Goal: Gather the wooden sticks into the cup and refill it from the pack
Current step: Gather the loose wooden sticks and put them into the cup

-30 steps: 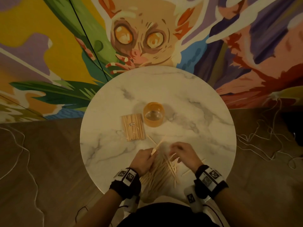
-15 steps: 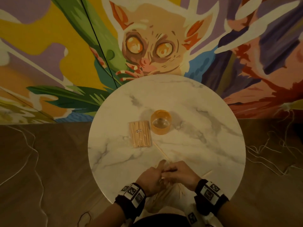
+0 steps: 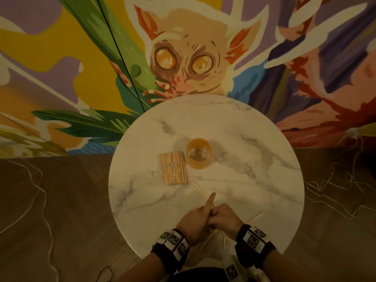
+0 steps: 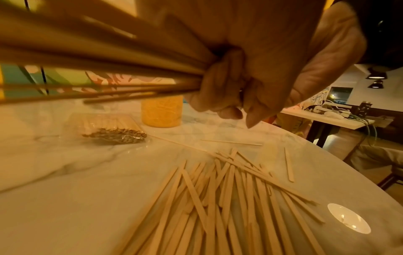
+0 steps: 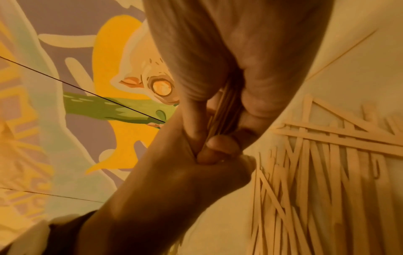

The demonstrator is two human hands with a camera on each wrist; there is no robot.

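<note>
An amber cup (image 3: 200, 156) stands upright and empty at the middle of the round marble table (image 3: 254, 159). The sealed pack of sticks (image 3: 173, 168) lies just left of it. Near the front edge my left hand (image 3: 198, 217) and right hand (image 3: 222, 217) are pressed together, both curled round one bundle of wooden sticks (image 5: 226, 107). The left index finger (image 3: 211, 198) points forward. In the left wrist view the bundle (image 4: 98, 57) fans out toward the camera. Many loose sticks (image 4: 229, 198) lie spread on the marble under the hands.
A long thin stick (image 3: 198, 188) lies between the pack and my hands, and a single one (image 3: 257, 217) lies to the right. A painted mural wall stands behind the table. White cables (image 3: 325, 186) trail over the wooden floor on both sides.
My hands were apart, working over the loose pile; they have come together and now clasp a bundle of sticks above it. The left index finger has straightened.
</note>
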